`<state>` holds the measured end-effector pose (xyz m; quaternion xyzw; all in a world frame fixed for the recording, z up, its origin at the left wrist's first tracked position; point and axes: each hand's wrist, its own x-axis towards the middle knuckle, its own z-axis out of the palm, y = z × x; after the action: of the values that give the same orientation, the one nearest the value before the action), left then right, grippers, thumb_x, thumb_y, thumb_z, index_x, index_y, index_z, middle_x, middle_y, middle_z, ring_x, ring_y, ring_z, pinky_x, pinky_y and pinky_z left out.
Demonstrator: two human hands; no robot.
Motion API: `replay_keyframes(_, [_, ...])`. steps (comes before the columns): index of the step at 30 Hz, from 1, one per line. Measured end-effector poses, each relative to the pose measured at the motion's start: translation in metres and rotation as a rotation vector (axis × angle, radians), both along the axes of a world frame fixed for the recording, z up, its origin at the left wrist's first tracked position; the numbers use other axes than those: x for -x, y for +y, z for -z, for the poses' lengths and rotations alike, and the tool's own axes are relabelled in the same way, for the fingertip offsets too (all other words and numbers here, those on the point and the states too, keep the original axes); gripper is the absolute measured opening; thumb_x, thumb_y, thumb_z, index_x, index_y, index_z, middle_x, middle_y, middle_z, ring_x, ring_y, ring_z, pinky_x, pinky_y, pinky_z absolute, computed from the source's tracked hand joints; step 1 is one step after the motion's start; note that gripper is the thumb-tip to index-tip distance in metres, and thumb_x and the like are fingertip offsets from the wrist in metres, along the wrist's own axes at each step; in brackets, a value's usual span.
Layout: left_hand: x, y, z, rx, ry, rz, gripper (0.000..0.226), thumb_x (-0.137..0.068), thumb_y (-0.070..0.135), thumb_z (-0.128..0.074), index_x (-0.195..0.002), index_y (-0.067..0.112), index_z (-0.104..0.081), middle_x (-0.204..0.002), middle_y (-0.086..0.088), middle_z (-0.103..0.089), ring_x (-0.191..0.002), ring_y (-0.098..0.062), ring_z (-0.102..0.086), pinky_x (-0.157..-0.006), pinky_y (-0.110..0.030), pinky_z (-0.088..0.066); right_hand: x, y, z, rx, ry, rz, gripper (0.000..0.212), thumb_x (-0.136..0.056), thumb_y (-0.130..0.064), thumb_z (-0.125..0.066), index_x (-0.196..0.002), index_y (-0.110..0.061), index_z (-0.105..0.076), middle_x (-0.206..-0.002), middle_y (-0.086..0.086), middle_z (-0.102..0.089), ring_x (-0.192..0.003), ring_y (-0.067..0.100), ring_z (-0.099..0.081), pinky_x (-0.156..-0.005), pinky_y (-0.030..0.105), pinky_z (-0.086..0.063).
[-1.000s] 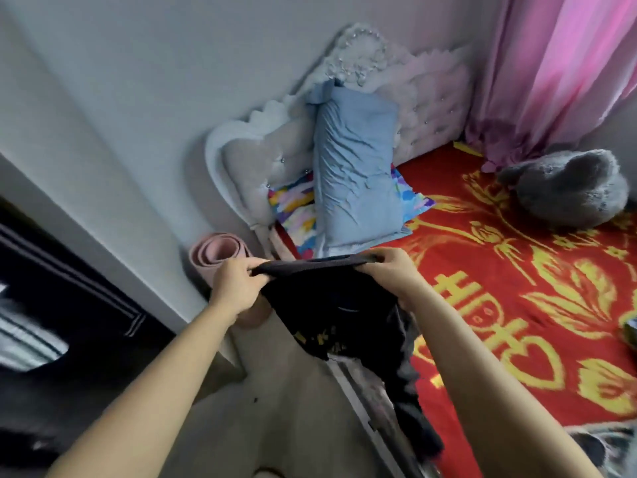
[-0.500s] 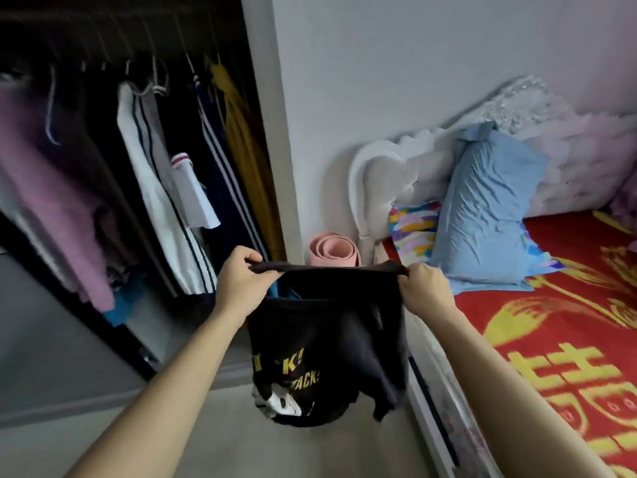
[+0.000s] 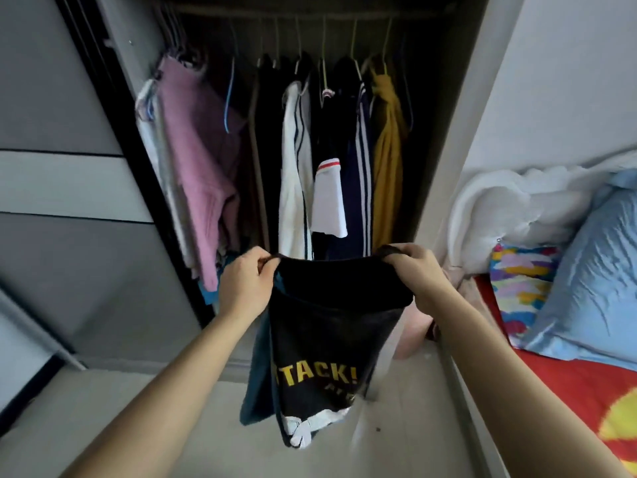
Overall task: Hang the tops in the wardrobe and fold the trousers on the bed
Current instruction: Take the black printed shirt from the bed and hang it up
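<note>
The left hand and right hand each pinched an end of the black top in a closed grip, stretching its edge taut between them so it hung below (probably to spread it for hanging), the wardrobe just beyond both grips
</note>
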<state>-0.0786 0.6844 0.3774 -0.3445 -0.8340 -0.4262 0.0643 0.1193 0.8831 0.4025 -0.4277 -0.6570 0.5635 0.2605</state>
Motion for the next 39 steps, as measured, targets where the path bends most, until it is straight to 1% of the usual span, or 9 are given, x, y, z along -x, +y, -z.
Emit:
replay_keyframes(5, [0.062,0.022,0.006,-0.089,-0.183,-0.231,0.023,-0.101,0.032,-0.051,-0.088,0.013,-0.049,-0.07,0.009,-0.053,-0.061,-0.011,-0.049,-0.06,-0.033,-0.033,0.069,0.012,0.003,-0.358,-0.041,-0.083,0.035,-0.083,-0.03,-0.074,-0.117,-0.03,-0.067,-0.11,-0.013,-0.064,-0.101,0.009,-0.063,-0.087,0.029,-0.055])
replay_keyframes(10, [0.128,0.052,-0.015,-0.161,-0.071,-0.3,0.023,-0.101,0.035,-0.051,-0.089,0.015,-0.047,-0.065,0.008,-0.053,-0.055,-0.003,-0.047,-0.048,-0.023,-0.028,0.148,0.041,-0.003,-0.4,0.075,-0.106,0.023,-0.085,-0.03,-0.073,-0.107,-0.034,-0.067,-0.09,-0.012,-0.067,-0.076,0.007,-0.068,-0.059,0.014,-0.053])
replay_keyframes(16, [0.215,0.069,-0.062,-0.153,0.276,-0.363,0.021,-0.098,0.031,-0.059,-0.093,0.01,-0.059,-0.075,-0.006,-0.065,-0.07,-0.035,-0.062,-0.062,-0.041,-0.046,0.246,0.07,-0.04,-0.226,0.247,-0.282,0.034,-0.081,-0.02,-0.068,-0.111,-0.036,-0.065,-0.084,0.009,-0.067,-0.077,0.034,-0.069,-0.071,0.043,-0.06])
replay_keyframes(20, [0.265,0.066,-0.076,-0.172,0.361,-0.413,0.022,-0.098,0.034,-0.057,-0.093,0.013,-0.058,-0.066,0.0,-0.059,-0.062,-0.032,-0.058,-0.058,-0.037,-0.041,0.298,0.077,-0.054,-0.342,0.216,-0.419,0.034,-0.08,-0.017,-0.069,-0.11,-0.035,-0.067,-0.063,-0.01,-0.054,-0.059,0.009,-0.057,-0.063,0.031,-0.049])
replay_keyframes(24, [0.31,0.067,-0.083,-0.253,0.376,-0.371,0.017,-0.098,0.03,-0.057,-0.093,0.014,-0.054,-0.066,0.01,-0.05,-0.053,-0.012,-0.045,-0.059,-0.031,-0.033,0.337,0.071,-0.055,-0.434,0.165,-0.497,0.03,-0.083,-0.02,-0.071,-0.11,-0.033,-0.067,-0.057,-0.01,-0.053,-0.054,0.002,-0.051,-0.059,0.022,-0.04])
replay_keyframes(29, [0.366,0.077,-0.086,-0.411,0.225,-0.299,0.016,-0.097,0.029,-0.056,-0.092,0.015,-0.052,-0.071,0.018,-0.052,-0.061,0.004,-0.051,-0.062,-0.027,-0.038,0.375,0.062,-0.061,-0.643,-0.01,-0.436,0.028,-0.089,-0.031,-0.065,-0.116,-0.028,-0.065,-0.071,-0.015,-0.058,-0.065,0.002,-0.059,-0.059,0.009,-0.039])
replay_keyframes(34, [0.408,0.085,-0.092,-0.487,0.162,-0.142,0.013,-0.098,0.023,-0.058,-0.089,0.018,-0.05,-0.068,0.016,-0.052,-0.057,0.005,-0.051,-0.056,-0.006,-0.036,0.423,0.043,-0.084,-0.731,-0.067,-0.186,0.034,-0.098,-0.045,-0.054,-0.101,-0.015,-0.07,-0.079,0.0,-0.071,-0.082,0.019,-0.066,-0.077,0.035,-0.052])
replay_keyframes(36, [0.421,0.088,-0.094,-0.49,0.125,-0.092,0.014,-0.097,0.022,-0.059,-0.088,0.017,-0.051,-0.069,0.015,-0.053,-0.058,0.003,-0.051,-0.058,-0.006,-0.036,0.445,0.04,-0.098,-0.701,-0.014,-0.075,0.037,-0.099,-0.045,-0.053,-0.095,-0.012,-0.071,-0.079,0.002,-0.071,-0.085,0.02,-0.067,-0.078,0.035,-0.051])
replay_keyframes(39, [0.437,0.089,-0.093,-0.477,0.114,-0.015,0.014,-0.097,0.02,-0.06,-0.087,0.015,-0.052,-0.071,0.012,-0.054,-0.062,-0.001,-0.051,-0.06,-0.007,-0.035,0.482,0.037,-0.115,-0.636,0.022,-0.005,0.036,-0.1,-0.041,-0.054,-0.115,-0.012,-0.069,-0.101,0.002,-0.073,-0.101,0.019,-0.066,-0.084,0.027,-0.048])
